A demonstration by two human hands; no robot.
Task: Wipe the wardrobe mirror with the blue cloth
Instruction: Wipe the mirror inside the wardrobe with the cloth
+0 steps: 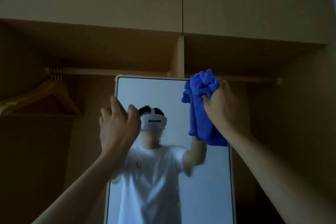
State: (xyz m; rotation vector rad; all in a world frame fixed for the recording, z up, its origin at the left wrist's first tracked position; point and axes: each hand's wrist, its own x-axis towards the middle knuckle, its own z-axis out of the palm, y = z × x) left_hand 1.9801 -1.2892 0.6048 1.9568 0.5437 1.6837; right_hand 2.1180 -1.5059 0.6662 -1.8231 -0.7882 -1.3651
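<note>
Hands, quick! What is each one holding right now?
Left hand: fingers curled round the mirror's left edge, holding it.
Right hand: closed on the bunched blue cloth, at the mirror's top right corner.

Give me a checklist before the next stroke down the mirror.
1. Cloth gripped in the right hand: ok, bunched in the fingers with a tail hanging.
2. Left hand steadying the mirror: ok, fingers curled round its left edge.
3. Cloth at the start point: ok, it is at the top right corner.
4. Cloth pressed flat on the glass: cannot tell.
5. Glass clean lower down: not ok, streaks show across the middle.
6. Hangers out of the stroke's path: ok, off to the left.
</note>
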